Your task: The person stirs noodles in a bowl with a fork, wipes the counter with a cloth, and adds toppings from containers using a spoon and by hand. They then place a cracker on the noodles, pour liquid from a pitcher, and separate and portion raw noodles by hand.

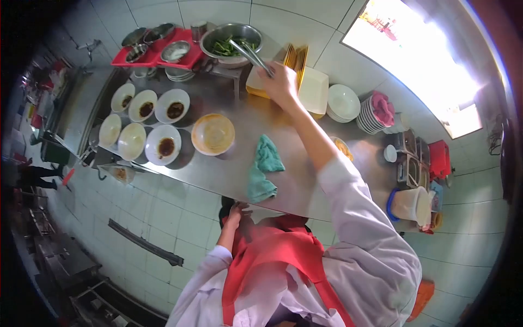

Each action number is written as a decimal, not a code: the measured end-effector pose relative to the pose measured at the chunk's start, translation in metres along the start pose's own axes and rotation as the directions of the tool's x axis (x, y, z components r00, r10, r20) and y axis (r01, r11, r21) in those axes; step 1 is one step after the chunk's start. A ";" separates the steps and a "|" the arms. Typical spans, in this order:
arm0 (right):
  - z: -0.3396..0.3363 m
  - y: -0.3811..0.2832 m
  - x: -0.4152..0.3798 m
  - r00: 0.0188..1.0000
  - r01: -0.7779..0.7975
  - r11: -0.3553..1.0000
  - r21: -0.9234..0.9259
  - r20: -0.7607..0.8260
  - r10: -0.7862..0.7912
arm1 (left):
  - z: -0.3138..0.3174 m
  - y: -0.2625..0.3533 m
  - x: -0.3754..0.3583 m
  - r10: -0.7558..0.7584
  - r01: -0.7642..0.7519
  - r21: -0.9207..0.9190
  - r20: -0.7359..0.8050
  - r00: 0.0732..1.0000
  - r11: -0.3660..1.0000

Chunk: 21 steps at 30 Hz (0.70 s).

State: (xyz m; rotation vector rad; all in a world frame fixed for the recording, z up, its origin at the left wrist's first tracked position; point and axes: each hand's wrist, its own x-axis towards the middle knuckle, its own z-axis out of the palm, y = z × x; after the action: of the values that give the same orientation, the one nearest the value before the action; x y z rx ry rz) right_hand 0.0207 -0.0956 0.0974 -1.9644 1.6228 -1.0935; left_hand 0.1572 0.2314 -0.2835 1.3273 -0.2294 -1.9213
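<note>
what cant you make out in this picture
Head view:
Left hand: small, shadowed; whether it holds anything is unclear
Tongs: tips too small to show any grip
Steel bowl: bottom hidden by greens
Window: outside mostly washed out by glare
Person at far left: upper body lost in darkness

Silvery metal tongs [250,56], slim and long, slant from the right hand [277,82] across the rim of a round, shiny steel bowl [239,64], tips over the greens [224,48]! Those are dark green, stalky, loosely tangled inside, and the bowl's sitting upright, open-topped, close to the tiled wall.
</note>
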 end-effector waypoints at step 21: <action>-0.476 0.258 -0.405 0.443 -0.531 0.795 0.293 -0.704 0.555 | 0.377 0.074 0.029 0.169 -0.307 0.447 0.321 0.932 0.840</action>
State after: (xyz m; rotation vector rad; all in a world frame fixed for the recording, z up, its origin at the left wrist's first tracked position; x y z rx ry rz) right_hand -0.5221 0.3077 0.0845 -0.7385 2.3866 -1.7426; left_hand -0.1342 0.0598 -0.0986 1.2615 -1.0387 -1.8845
